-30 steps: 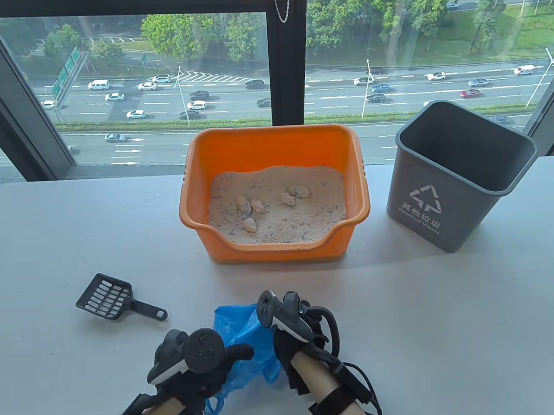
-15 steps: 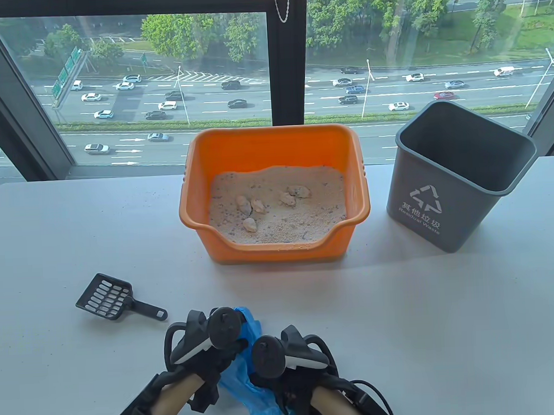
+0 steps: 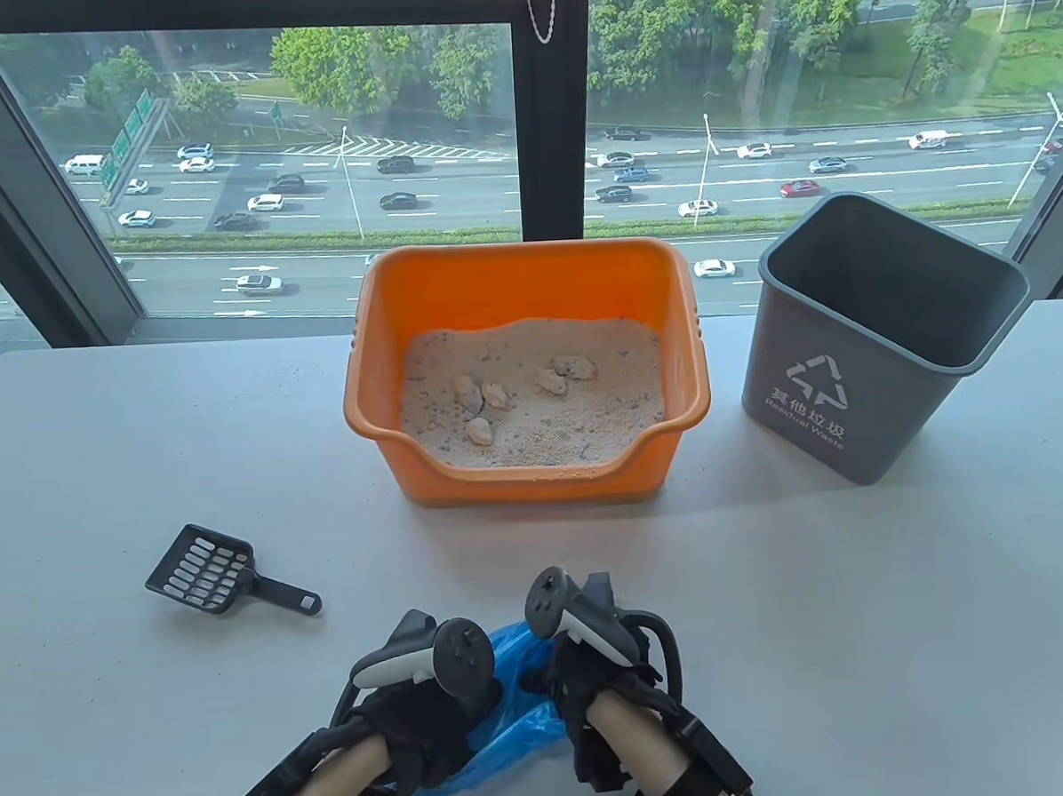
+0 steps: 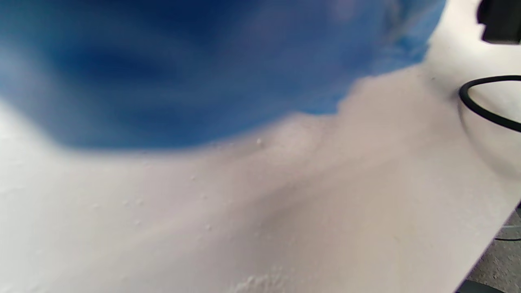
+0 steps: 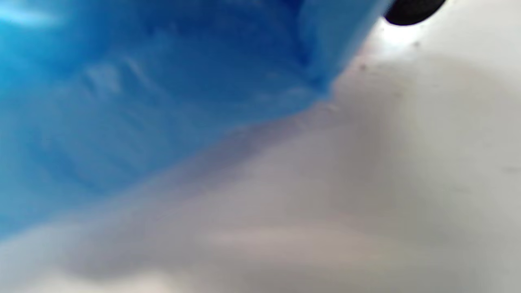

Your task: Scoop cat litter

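At the far middle of the white table (image 3: 864,621), close to the window (image 3: 242,146), stands the orange plastic litter tray (image 3: 518,283), its floor covered with pale sandy cat litter (image 3: 577,413) in which five pale clumps (image 3: 496,394) lie, three toward the left and two toward the right of centre. Well apart from the tray, on the near left of the table, lies the black slotted plastic litter scoop (image 3: 211,575), flat, untouched, with its handle pointing right toward the hands. Near the bottom edge, in front of the tray, a crumpled thin blue plastic bag (image 3: 514,657) sits between both gloved hands. The left hand (image 3: 415,720) and the right hand (image 3: 582,680) press in on it from either side, each with a dark tracker on its back; the fingers are hidden under the trackers and the plastic, so I cannot tell how either hand is closed, only that both are in contact with the bag. Both wrist views show little more than blurred blue film filling the upper part, with bare white tabletop below. To the right of the tray, standing apart from it, is a grey square plastic waste bin (image 3: 815,383) with a white recycling mark on its front face.
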`<state>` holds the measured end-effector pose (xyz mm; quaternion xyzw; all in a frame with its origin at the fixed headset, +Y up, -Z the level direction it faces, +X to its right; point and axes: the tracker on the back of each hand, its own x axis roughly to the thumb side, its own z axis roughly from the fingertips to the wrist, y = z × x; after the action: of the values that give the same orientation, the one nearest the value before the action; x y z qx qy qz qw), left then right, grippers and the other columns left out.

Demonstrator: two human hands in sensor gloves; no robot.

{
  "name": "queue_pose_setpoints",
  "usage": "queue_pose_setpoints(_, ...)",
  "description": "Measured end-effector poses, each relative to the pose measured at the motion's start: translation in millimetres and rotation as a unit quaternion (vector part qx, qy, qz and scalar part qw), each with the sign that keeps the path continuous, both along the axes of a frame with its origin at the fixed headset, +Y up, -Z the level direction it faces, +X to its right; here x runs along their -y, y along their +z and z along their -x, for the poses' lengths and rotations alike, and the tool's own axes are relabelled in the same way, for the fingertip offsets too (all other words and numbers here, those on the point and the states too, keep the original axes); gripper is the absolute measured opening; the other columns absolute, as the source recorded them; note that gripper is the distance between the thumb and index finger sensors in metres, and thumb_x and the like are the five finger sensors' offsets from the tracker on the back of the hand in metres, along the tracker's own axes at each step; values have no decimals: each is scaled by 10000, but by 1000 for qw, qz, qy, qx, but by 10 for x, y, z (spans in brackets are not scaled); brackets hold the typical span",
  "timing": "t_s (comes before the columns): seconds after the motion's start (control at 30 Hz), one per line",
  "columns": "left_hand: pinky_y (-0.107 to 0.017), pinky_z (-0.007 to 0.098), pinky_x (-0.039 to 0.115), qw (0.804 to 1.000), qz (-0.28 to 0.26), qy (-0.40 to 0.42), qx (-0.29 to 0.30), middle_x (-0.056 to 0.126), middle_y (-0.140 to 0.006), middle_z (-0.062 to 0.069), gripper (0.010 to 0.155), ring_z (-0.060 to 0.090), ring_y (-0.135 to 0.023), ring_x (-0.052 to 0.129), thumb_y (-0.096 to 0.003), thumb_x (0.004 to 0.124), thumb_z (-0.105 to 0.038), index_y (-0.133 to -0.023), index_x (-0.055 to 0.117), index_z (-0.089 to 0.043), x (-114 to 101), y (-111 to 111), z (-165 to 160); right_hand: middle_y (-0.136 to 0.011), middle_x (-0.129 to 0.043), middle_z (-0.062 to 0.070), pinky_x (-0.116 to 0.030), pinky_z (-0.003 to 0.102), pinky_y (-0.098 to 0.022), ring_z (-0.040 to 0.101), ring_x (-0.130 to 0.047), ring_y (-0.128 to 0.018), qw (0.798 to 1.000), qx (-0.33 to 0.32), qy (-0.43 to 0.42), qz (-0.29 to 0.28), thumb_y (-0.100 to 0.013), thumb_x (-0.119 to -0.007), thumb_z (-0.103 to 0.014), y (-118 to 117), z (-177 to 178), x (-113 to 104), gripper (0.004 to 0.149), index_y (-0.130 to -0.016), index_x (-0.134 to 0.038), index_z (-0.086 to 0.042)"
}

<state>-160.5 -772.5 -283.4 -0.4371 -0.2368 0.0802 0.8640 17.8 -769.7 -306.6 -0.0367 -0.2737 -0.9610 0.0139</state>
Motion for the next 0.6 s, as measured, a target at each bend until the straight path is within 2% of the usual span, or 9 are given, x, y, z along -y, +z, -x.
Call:
queue_pose_setpoints(0.07, -300, 210, 911, 998, -3, 1, -68, 698, -732, -13, 865, -69, -233, 980, -517, 805, -369, -1052, 143, -216, 30, -111, 186, -1058, -208, 214, -617, 477, -550, 198, -636, -746, 998, -66, -3, 20, -355, -831, -476, 17, -59, -16, 804, -976, -335, -350)
queue_pose_setpoints(0.13, -288, 205, 909, 991, -22, 20, -131, 705, -731, -9, 794, -72, -224, 977, -526, 791, -356, -1055, 200, -332, 46, -228, 348, -1070, -323, 197, -639, 489, -549, 242, -701, -751, 998, -63, 20, 7, -380, -854, -416, 59, -164, -90, 733, -959, -406, -447)
queue_pose_setpoints(0.2, -291, 208, 905, 984, -42, 47, -168, 721, -730, -7, 671, -74, -234, 974, -536, 761, -335, -1046, 336, -433, 47, -298, 419, -1024, -479, 175, -683, 471, -519, 222, -772, -689, 998, -56, 20, -36, -377, -873, -370, 74, -224, -95, 693, -945, -482, -440)
queue_pose_setpoints(0.27, -297, 227, 888, 978, -58, 63, -192, 719, -737, -5, 598, -55, -247, 965, -537, 743, -328, -1031, 433, -463, 24, -327, 451, -986, -517, 156, -706, 450, -503, 186, -791, -658, 998, -51, 22, -28, -364, -855, -369, 62, -231, -83, 701, -946, -469, -425)
queue_pose_setpoints(0.33, -397, 302, 844, 976, -69, 94, -182, 666, -875, 80, 547, 20, -399, 966, -533, 734, -348, -1030, 530, -445, -33, -327, 498, -963, -551, 150, -716, 451, -493, 184, -803, -642, 998, -40, 33, -28, -352, -859, -376, 55, -230, -83, 722, -958, -466, -386)
queue_pose_setpoints(0.37, -480, 374, 792, 980, -56, 115, -150, 561, -985, 175, 572, 118, -573, 946, -522, 747, -389, -1045, 521, -438, -78, -319, 531, -956, -555, 145, -719, 448, -492, 179, -805, -637, 998, -37, 33, -26, -348, -855, -379, 50, -240, -78, 731, -964, -459, -368)
queue_pose_setpoints(0.4, -548, 413, 740, 984, -37, 119, -131, 480, -1030, 177, 605, 190, -718, 883, -513, 743, -450, -1057, 478, -446, -131, -303, 575, -952, -555, 138, -722, 446, -489, 175, -806, -635, 999, -36, 32, -26, -346, -853, -385, 49, -249, -76, 736, -964, -454, -368)
queue_pose_setpoints(0.47, -585, 461, 710, 979, -43, 142, -141, 496, -1042, 191, 622, 261, -789, 849, -492, 738, -517, -1065, 514, -425, -301, -269, 703, -949, -544, 142, -716, 448, -491, 176, -800, -637, 999, -30, 18, -21, -347, -851, -380, 49, -267, -63, 737, -965, -448, -366)
queue_pose_setpoints(0.6, -571, 475, 723, 936, -163, 180, -256, 608, -1001, 160, 693, 285, -781, 876, -473, 734, -556, -1072, 561, -254, -666, -279, 1057, -946, -535, 142, -714, 446, -490, 172, -795, -629, 999, -24, 11, -23, -348, -845, -376, 60, -285, -51, 744, -971, -440, -346)
